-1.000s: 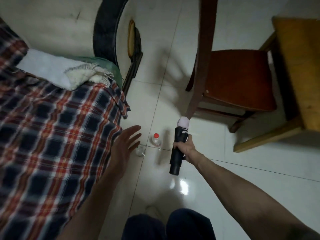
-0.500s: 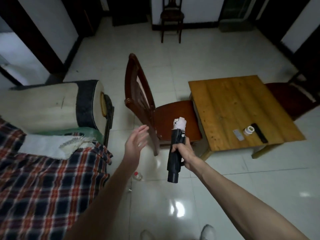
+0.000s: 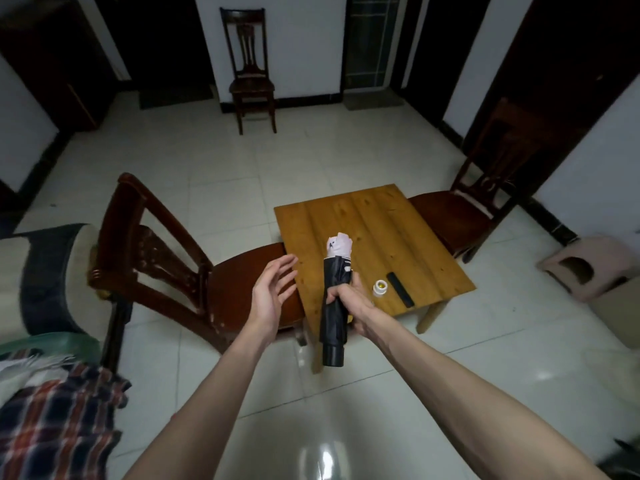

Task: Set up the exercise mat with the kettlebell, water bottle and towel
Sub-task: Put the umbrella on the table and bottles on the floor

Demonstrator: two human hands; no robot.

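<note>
My right hand (image 3: 346,301) is shut around a black rolled bundle (image 3: 333,330) with a pale pink-white end, held upright over the near edge of the low wooden table (image 3: 381,220). My left hand (image 3: 273,289) hovers just left of it, empty, fingers spread, over the seat of a dark wooden chair (image 3: 156,244). A white fringed towel (image 3: 27,367) shows at the lower left edge, on the bed. I see no kettlebell or water bottle.
A small white jar (image 3: 380,288) and a black remote (image 3: 400,289) lie on the table. More chairs stand at the right (image 3: 485,209) and by the far wall (image 3: 251,74). A plaid blanket (image 3: 59,420) lies lower left. A pale box (image 3: 588,268) sits on the tiled floor at right.
The view has risen from the floor beside the bed to the whole room. The small red-capped bottle on the floor is out of sight. Both hands keep their pose, right still gripping the roll.
</note>
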